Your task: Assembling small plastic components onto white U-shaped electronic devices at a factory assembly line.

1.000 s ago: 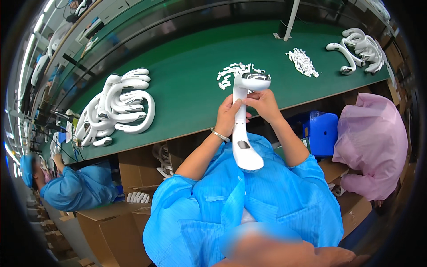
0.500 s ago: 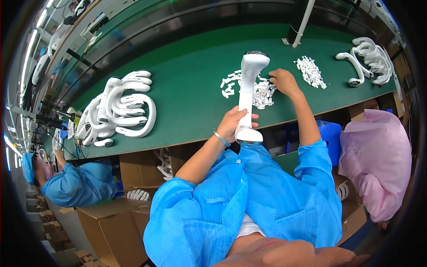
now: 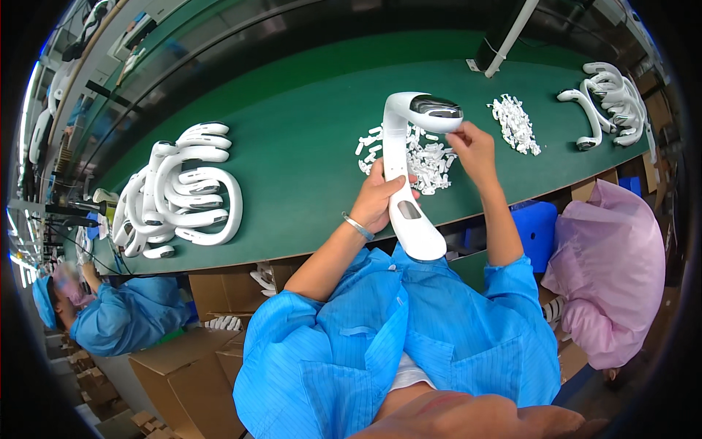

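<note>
My left hand (image 3: 374, 199) is wrapped round the middle of a white, curved neck massager (image 3: 395, 157) and holds it over the green table. One end, with a shiny dark chrome pad, points right; the lower end has a smaller silvery window. My right hand (image 3: 474, 152) is pinched at the tip of the chrome-padded end. What its fingers hold, if anything, is too small to tell. Behind the massager lies a loose pile of small white plastic parts (image 3: 430, 167), partly hidden by it.
Stacked white massagers (image 3: 228, 206) lie at the table's left, more (image 3: 621, 99) at the far right. A second heap of small white parts (image 3: 514, 124) lies near a pole (image 3: 510, 36). Cardboard boxes (image 3: 175, 373) stand below. Co-workers in blue (image 3: 131, 318) and pink (image 3: 610, 271) sit either side.
The massager has been turned so its chrome pad now faces up and right. My right hand has come from the small-parts pile to the massager's end.
</note>
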Motion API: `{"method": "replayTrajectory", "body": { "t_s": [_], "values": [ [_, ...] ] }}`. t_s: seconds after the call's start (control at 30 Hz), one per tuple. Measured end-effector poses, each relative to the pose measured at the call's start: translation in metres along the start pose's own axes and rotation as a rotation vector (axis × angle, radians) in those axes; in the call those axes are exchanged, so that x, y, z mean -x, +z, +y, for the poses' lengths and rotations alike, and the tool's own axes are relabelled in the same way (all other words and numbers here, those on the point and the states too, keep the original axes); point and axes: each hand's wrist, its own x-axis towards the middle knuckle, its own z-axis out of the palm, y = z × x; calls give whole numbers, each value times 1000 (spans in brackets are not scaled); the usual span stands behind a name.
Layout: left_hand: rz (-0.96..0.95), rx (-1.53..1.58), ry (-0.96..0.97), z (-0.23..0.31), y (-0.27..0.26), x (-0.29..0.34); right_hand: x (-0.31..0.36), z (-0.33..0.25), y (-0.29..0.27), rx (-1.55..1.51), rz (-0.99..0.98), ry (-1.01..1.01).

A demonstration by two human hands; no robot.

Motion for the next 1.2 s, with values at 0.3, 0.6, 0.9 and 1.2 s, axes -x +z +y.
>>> {"method": "replayTrajectory", "body": {
  "t_s": [0.3, 0.6, 0.9, 1.2],
  "values": [
    [-21, 104, 15, 5, 6, -2, 41, -39, 34, -496, -313, 127],
    [11, 98, 93, -3, -3, 3, 56, -64, 39, -484, -234, 180],
    [4, 120, 206, -10, 20, 12, 82, -7, 77, -796, 23, 385],
    [82, -9, 240, -14, 27, 19, 70, -54, 47, -622, -174, 309]
  ]
}}
